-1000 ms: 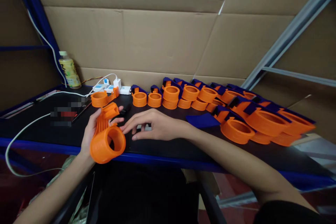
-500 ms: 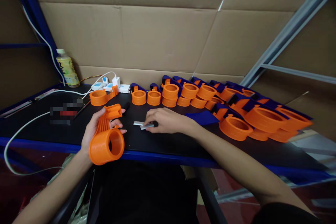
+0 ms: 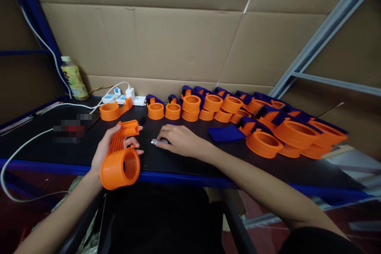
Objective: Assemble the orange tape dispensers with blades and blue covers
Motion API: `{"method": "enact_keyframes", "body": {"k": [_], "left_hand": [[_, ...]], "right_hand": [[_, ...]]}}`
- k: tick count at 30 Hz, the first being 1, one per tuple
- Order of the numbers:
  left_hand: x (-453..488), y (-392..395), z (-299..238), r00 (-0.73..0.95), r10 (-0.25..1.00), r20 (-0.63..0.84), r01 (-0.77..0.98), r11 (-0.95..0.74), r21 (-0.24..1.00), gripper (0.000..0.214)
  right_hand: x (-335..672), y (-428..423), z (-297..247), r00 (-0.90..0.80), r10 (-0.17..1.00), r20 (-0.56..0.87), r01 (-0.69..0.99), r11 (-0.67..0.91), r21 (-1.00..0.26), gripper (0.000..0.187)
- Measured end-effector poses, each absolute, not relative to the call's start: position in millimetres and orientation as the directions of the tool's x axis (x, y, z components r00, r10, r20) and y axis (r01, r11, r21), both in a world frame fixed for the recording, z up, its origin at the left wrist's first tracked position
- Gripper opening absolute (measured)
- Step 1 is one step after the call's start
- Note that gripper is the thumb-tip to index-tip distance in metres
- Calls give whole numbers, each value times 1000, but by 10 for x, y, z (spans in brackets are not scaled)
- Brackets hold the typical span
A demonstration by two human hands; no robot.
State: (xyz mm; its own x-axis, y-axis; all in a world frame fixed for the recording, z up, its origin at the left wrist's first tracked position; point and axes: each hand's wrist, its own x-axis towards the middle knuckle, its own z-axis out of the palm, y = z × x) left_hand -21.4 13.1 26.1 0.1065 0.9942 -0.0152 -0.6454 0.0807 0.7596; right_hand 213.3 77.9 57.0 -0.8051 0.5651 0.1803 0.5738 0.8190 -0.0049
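Note:
My left hand is closed round the ribbed handle of an orange plastic part with a wide ring at its near end, held over the front edge of the black table. My right hand lies on the table just right of it, fingers curled down onto a small silver metal piece whose left end sticks out from under the fingertips. A short black object lies behind the orange part.
Rows of orange ring parts with blue pieces fill the back and right of the table. A loose blue piece lies near my right forearm. A drink bottle, a white power strip and white cables sit at the left.
My right hand drew back from beside the orange part, its spread fingers closing down onto the silver piece on the table. My left hand kept holding the orange part almost still.

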Motion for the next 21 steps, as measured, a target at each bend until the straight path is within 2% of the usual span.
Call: {"method": "enact_keyframes", "body": {"k": [15,21], "left_hand": [[-178,110,283,116,993,-14,-635,85,767,32],[-186,120,267,134,991,-12,-625,94,775,33]], "right_hand": [[2174,744,585,-850,500,166,514,857,46,25],[2167,727,557,-832,520,190,540,838,72,14]]}}
